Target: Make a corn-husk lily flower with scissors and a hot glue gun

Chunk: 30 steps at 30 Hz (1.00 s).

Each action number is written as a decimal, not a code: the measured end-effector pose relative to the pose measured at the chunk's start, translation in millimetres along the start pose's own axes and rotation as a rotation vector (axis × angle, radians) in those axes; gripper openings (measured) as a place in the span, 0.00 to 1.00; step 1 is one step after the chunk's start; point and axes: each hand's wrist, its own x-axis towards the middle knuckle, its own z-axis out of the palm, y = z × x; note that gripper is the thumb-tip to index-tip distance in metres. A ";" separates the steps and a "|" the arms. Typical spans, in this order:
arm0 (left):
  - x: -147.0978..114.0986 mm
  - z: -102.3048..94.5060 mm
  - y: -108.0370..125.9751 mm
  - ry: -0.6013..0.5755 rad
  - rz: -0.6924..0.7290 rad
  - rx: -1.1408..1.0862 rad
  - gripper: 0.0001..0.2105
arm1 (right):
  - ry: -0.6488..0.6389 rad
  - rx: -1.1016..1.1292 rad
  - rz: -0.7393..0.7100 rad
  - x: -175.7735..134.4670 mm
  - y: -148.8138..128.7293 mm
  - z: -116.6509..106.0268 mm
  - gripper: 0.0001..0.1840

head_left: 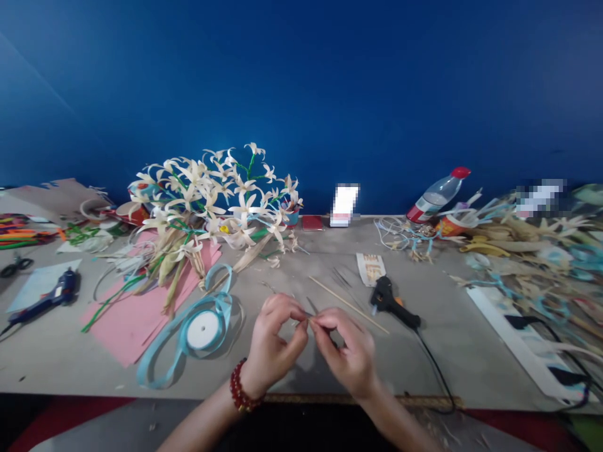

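Observation:
My left hand point(281, 339), with a red bead bracelet point(241, 386) at the wrist, is closed in a pinch above the table. My right hand point(346, 348) pinches too, its fingertips meeting those of the left. Between them is a small thin piece, mostly covered by the fingers, whose kind I cannot make out. A thin pale stick point(348, 304) lies just beyond the right hand, and a black glue gun point(394, 302) rests to its right. Left of my left hand lies a roll of light blue ribbon point(203, 329), partly unwound.
White handmade flowers point(245, 204) on green stems stand at the back over pink paper point(127, 320). A blue glue gun point(51, 295) lies far left. On the right are a tilted plastic bottle point(436, 196), a white power strip point(513, 342) and heaped dried husks point(513, 238).

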 end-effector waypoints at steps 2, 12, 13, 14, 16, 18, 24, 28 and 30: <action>0.5 -1.5 -5.2 0.020 0.006 0.044 0.07 | 0.037 -0.017 -0.018 -1.6 0.6 -1.2 0.07; 10.2 -12.7 8.3 -0.067 0.000 -0.018 0.08 | 0.120 -0.066 0.028 9.2 -3.9 -10.3 0.06; 11.9 -9.9 12.3 -0.076 0.033 0.008 0.08 | 0.108 -0.071 0.020 9.7 -4.8 -9.4 0.07; 13.4 -6.8 15.1 -0.073 0.054 0.032 0.07 | 0.097 -0.073 0.014 9.7 -5.4 -8.4 0.07; 15.0 -0.7 17.1 -0.054 0.068 0.053 0.07 | 0.080 -0.081 0.006 8.6 -5.9 -7.0 0.07; 14.6 3.3 14.8 -0.029 0.074 0.059 0.07 | 0.079 -0.093 -0.010 6.8 -5.7 -6.4 0.07; 7.1 -3.5 -1.5 0.110 0.037 0.123 0.08 | 0.168 -0.126 -0.078 3.8 -6.4 -9.6 0.10; 7.2 -10.1 4.7 0.047 -0.019 0.042 0.09 | 0.207 -0.152 -0.113 6.4 -6.9 -10.8 0.10; 9.8 -8.9 12.6 -0.071 0.008 0.005 0.09 | 0.186 -0.152 -0.122 7.7 -6.8 -9.8 0.09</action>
